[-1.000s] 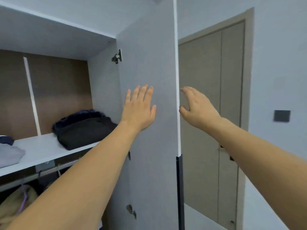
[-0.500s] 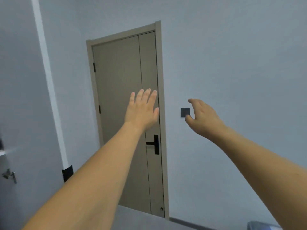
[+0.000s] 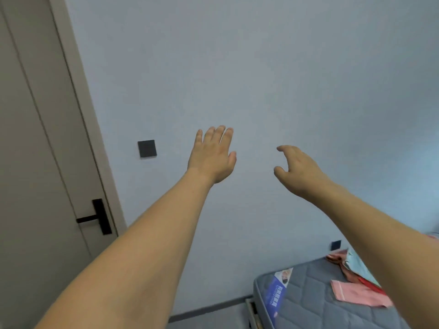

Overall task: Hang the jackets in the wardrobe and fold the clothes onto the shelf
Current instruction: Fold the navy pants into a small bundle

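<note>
Grey quilted mattress, perhaps pink clothes, pale wall.

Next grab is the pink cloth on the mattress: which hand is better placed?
Right, probably. The pink cloth lies on the mattress at lower right, just under the right forearm. The right hand is empty; the left hand, also empty, is nearer the door.

Light was soft, even and cool, with no glare and only faint shadows on the wall. Wide-angle distortion bent the door frame at the left edge. The clothes on the mattress looked slightly blurred, perhaps from head motion
</note>
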Action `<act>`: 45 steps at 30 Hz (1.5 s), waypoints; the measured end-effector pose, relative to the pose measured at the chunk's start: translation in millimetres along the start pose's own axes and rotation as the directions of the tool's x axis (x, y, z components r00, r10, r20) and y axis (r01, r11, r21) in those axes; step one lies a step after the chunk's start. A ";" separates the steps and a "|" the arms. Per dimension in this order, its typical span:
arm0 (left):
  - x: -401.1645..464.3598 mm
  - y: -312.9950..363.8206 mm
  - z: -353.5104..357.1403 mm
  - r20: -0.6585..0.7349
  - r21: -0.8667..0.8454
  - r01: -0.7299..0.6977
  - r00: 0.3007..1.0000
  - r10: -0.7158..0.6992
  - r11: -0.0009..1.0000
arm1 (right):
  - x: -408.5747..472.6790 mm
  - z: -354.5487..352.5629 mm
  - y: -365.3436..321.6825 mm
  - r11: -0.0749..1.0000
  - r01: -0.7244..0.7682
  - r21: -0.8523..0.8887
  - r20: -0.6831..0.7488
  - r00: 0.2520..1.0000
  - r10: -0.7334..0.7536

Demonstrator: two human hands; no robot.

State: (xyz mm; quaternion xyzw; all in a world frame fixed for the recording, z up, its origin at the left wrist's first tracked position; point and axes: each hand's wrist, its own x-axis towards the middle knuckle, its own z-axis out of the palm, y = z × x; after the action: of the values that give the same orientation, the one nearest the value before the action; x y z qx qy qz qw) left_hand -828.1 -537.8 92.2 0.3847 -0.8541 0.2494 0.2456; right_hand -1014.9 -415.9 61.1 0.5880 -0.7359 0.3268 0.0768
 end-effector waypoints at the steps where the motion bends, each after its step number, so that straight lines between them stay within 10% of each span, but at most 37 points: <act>1: 14.1 22.7 14.7 0.009 -0.029 -0.040 0.999 0.041 0.999 | 0.1 -4.0 25.1 0.999 -0.043 -0.021 -0.004 0.999 0.043; 20: 118.2 402.1 255.8 0.182 -0.325 -0.479 0.814 0.551 0.815 | -98.0 6.2 446.1 0.768 -0.638 -0.054 -0.021 0.770 0.638; 38: 68.9 771.2 751.6 0.370 -0.770 -0.340 0.451 0.812 0.539 | -214.4 367.5 907.6 0.509 -0.842 -0.182 -0.147 0.535 0.832; 42: 43.6 854.1 808.7 0.249 -0.801 -0.398 0.459 0.853 0.448 | -297.2 421.4 964.4 0.256 -0.871 -0.420 -0.037 0.298 0.954; 45: 30.7 908.4 842.5 0.153 -0.823 -0.392 0.545 0.824 0.411 | -341.6 448.3 970.5 0.263 -0.816 -0.515 -0.121 0.373 0.920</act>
State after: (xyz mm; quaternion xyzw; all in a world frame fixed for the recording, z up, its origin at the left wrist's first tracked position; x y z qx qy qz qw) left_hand -1746.0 -545.8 -740.4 -0.0475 -0.9884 -0.1440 0.0047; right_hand -1680.6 -301.4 -835.2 0.0718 -0.9951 0.0521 -0.0442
